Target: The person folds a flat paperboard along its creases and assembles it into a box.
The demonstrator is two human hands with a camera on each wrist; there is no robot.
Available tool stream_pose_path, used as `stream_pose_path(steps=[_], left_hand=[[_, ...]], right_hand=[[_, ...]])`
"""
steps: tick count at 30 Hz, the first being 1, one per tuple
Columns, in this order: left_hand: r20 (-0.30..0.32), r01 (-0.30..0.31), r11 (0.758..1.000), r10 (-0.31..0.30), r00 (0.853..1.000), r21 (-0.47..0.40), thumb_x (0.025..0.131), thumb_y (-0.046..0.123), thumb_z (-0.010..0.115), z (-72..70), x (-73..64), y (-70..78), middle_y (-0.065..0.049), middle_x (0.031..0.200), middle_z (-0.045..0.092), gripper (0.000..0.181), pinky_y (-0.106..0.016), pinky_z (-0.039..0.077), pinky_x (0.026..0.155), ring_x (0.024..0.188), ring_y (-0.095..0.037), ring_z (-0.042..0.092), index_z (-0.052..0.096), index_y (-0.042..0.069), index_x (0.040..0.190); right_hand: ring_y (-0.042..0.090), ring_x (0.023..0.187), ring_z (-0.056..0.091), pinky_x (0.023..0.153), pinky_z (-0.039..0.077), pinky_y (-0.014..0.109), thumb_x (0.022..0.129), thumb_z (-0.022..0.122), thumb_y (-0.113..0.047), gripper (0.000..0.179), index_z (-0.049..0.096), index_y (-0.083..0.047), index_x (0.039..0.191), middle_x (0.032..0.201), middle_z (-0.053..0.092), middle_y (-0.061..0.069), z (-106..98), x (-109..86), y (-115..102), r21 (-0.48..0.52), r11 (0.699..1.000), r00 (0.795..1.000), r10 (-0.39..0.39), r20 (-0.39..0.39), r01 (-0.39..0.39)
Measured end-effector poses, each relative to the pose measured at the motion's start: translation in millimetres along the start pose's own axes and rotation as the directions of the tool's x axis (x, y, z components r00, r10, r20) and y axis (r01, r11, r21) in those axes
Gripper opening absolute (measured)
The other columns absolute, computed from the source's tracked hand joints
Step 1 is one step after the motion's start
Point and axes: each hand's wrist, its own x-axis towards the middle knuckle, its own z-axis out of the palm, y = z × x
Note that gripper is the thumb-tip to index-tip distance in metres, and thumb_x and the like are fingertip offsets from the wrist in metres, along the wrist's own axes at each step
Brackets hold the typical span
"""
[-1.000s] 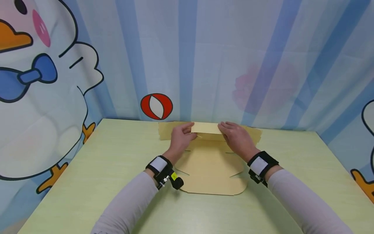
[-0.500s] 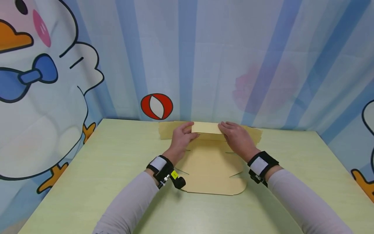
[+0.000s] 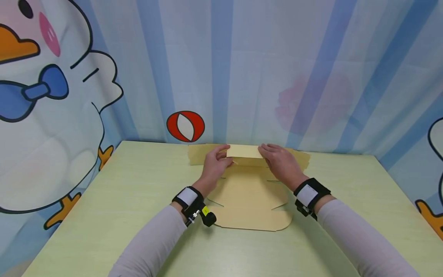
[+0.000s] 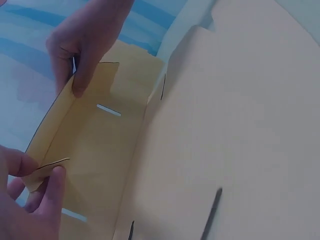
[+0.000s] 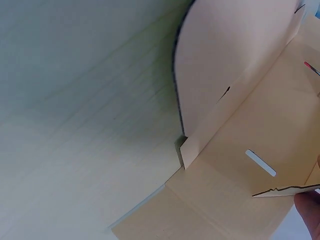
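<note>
Cardboard (image 3: 249, 192) on table (image 3: 104, 215), flap (image 3: 245, 151) raised near table's far edge | left hand (image 3: 214, 166) nearly closed, pinching flap's left end | right hand (image 3: 281, 163) likewise gripping right end | probably light, fairly stiff, easily creased; best held by flap's ends

Matt, smooth tan cardboard with thin cut edges makes up the slotted, folded sheet (image 3: 250, 192), which lies on a pale surface (image 3: 346, 234) with faint wood grain and a soft, low sheen. Behind it hangs a backdrop (image 3: 242, 77) of thin, lightly creased cloth-like material. The sleeves (image 3: 149, 238) are soft matt cloth, the wrist straps (image 3: 313, 192) look like black fabric, and the small camera (image 3: 209, 219) appears to be dark plastic.
</note>
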Motion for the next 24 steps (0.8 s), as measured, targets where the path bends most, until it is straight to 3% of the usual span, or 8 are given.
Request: stream_pose_path(steps=[3,6,9,14,19,21,24], left_hand=[[0.008,-0.103,0.981,0.103,0.995,0.163,0.092,0.001,0.064,-4.8,0.2,-4.3,-0.02,0.114,0.068,0.043,-0.031,0.061,0.08,0.09,-0.028,0.072,0.062,0.011,0.133],[0.017,-0.192,0.929,0.196,0.98,0.317,0.091,0.004,0.065,-9.5,0.7,-7.1,-0.016,0.113,0.071,0.043,-0.032,0.062,0.076,0.089,-0.027,0.073,0.064,0.014,0.133],[0.036,-0.228,0.894,0.233,0.972,0.385,0.092,0.008,0.065,-13.0,1.2,-8.0,-0.015,0.115,0.071,0.043,-0.034,0.061,0.078,0.093,-0.027,0.072,0.063,0.015,0.134],[0.055,-0.212,0.892,0.208,0.977,0.4,0.091,0.012,0.069,-21.0,0.8,-7.6,-0.015,0.116,0.07,0.049,-0.037,0.061,0.083,0.101,-0.029,0.071,0.058,0.013,0.138],[0.03,-0.149,0.897,0.15,0.988,0.416,0.085,0.012,0.076,-32.0,0.6,-6.3,-0.015,0.117,0.068,0.053,-0.04,0.059,0.088,0.106,-0.03,0.068,0.058,0.011,0.135],[0.022,-0.113,0.879,0.116,0.993,0.464,0.083,0.011,0.078,-35.3,0.9,-6.3,-0.015,0.118,0.067,0.054,-0.041,0.058,0.09,0.107,-0.03,0.067,0.059,0.009,0.133],[0.012,-0.053,0.816,0.057,0.998,0.576,0.081,0.012,0.08,-38.2,1.6,-8.2,-0.016,0.118,0.067,0.052,-0.041,0.057,0.091,0.106,-0.03,0.065,0.062,0.004,0.128]], right_hand=[[0.034,0.116,0.066,0.096,0.054,0.046,0.092,0.066,-0.003,0.037,0.065,-0.003,0.129,0.127,0.067,0.017,1,0.1,0,0.0,1.0,1.0,0.002,0.01,-0.002],[0.034,0.116,0.066,0.096,0.054,0.046,0.092,0.066,-0.003,0.037,0.065,-0.003,0.129,0.127,0.067,0.017,1,0.3,0,-0.001,1.0,1.0,0.003,0.013,-0.003],[0.034,0.116,0.066,0.096,0.054,0.046,0.092,0.066,-0.003,0.037,0.065,-0.003,0.129,0.127,0.067,0.017,0,0.6,0,-0.002,1.0,1.0,0.002,0.008,-0.002],[0.034,0.116,0.066,0.095,0.055,0.046,0.091,0.067,-0.002,0.038,0.065,-0.002,0.129,0.127,0.068,0.017,0,0.7,-1,-0.003,1.0,1.0,-0.002,0.006,0.002],[0.034,0.115,0.066,0.094,0.055,0.046,0.09,0.068,-0.001,0.038,0.066,-0.002,0.128,0.126,0.068,0.017,0,0.6,0,-0.014,1.0,1.0,-0.006,0.003,0.006],[0.034,0.115,0.067,0.094,0.056,0.045,0.089,0.069,-0.001,0.038,0.066,-0.002,0.127,0.126,0.068,0.017,0,0.7,0,-0.026,1.0,1.0,-0.009,0.003,0.009],[0.034,0.115,0.066,0.093,0.056,0.045,0.088,0.069,0.0,0.039,0.066,-0.002,0.127,0.126,0.068,0.017,-1,0.0,2,-0.035,0.999,1.0,-0.01,0.003,0.01]])
